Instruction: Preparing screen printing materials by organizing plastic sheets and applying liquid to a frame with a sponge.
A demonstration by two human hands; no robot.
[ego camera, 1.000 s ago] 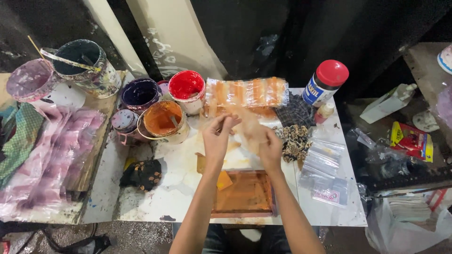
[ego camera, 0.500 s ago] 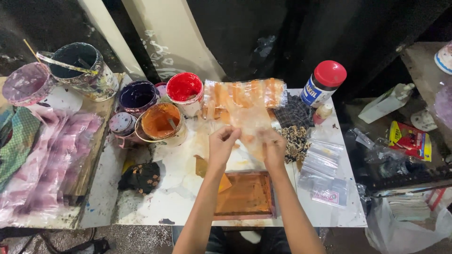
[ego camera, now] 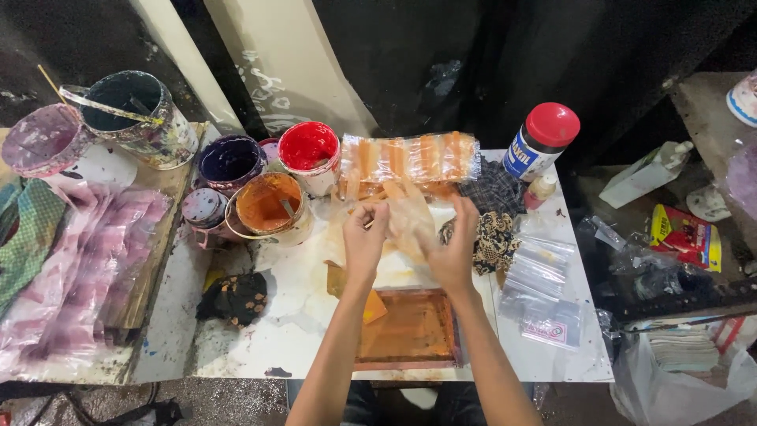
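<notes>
My left hand [ego camera: 364, 241] and my right hand [ego camera: 456, 251] hold a thin clear plastic bag [ego camera: 409, 218] with orange stains between them, above the white table [ego camera: 268, 331]. The left hand pinches the bag's left edge; the right hand's fingers are spread against its right side. Just beyond the hands lies a stack of clear bags with orange stripes [ego camera: 410, 158]. Below my hands sits a wooden printing frame with an orange screen [ego camera: 410, 327], with a small orange scraper [ego camera: 374, 304] at its left.
Paint tubs stand at the left: orange [ego camera: 270, 205], red [ego camera: 310, 150], dark purple [ego camera: 230, 162], dark green [ego camera: 130, 110]. A red-capped white bottle [ego camera: 542, 140] and patterned cloths [ego camera: 495, 237] lie right. Clear zip bags [ego camera: 540, 276] lie on the table's right side. Pink-stained plastic sheets [ego camera: 87, 260] cover the left board.
The hands have turned and shifted the stained bag: it was held up and spread wider, and now it is gathered lower between the hands, with the right fingers raised against it.
</notes>
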